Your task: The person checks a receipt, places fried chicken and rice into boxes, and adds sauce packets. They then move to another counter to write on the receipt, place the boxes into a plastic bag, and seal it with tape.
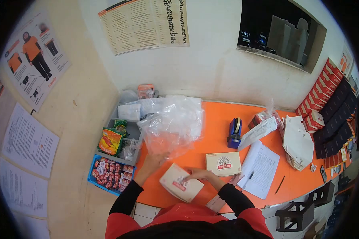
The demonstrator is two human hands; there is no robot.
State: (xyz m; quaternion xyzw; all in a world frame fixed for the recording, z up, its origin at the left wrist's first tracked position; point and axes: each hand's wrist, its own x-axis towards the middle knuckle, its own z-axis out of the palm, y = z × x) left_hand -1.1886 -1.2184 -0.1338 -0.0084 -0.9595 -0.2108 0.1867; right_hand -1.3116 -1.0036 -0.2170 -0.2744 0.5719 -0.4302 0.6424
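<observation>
At the lower edge of a pile of clear plastic bags (173, 123), my left hand (155, 161) has its fingers on the thin film of one bag, seemingly pinching it; its fingertips are partly blurred. My right hand (198, 174) grips the upper right side of a cream cardboard food box (179, 185), fingers lying over its lid. The box is closed, sits at an angle close to my body and has a red and black printed logo. Just to the right, a second closed food box (222, 164) of the same print lies flat on the orange table (215, 119).
On the left stand a grey bin (137, 149) with seasoning packets (110, 141) and a blue basket (92, 175) of small red sachets. Rightward are a tape dispenser (234, 133), an open notebook (261, 169) with a pen, white papers (297, 141) and stacked red boxes (321, 89).
</observation>
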